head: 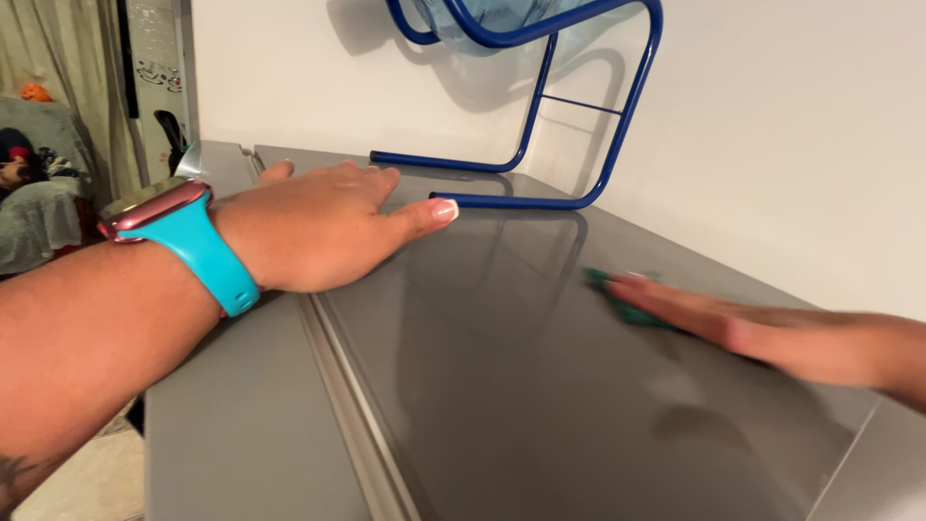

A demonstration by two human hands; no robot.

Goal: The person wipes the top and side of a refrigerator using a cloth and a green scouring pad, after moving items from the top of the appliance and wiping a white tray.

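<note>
My left hand (323, 224) lies flat and open on the grey metal top (502, 386), fingers spread and pointing toward one o'clock, palm down across the seam (352, 405) that splits the surface in two; it grips nothing. On that wrist sits my watch (154, 207) with its teal strap. At twelve o'clock from that hand, the blue tube stand (579, 125) rests its feet on the top against the white wall (772, 145), and a clear blue bottle (492, 17) hangs in it. At about four o'clock from my left hand, well apart from it, the green cloth (617, 299) lies on the metal under my right hand (694, 314). That hand is blurred, fingers stretched flat and pressing on the cloth rather than curled around it, so only the cloth's far edge shows past my fingertips.
</note>
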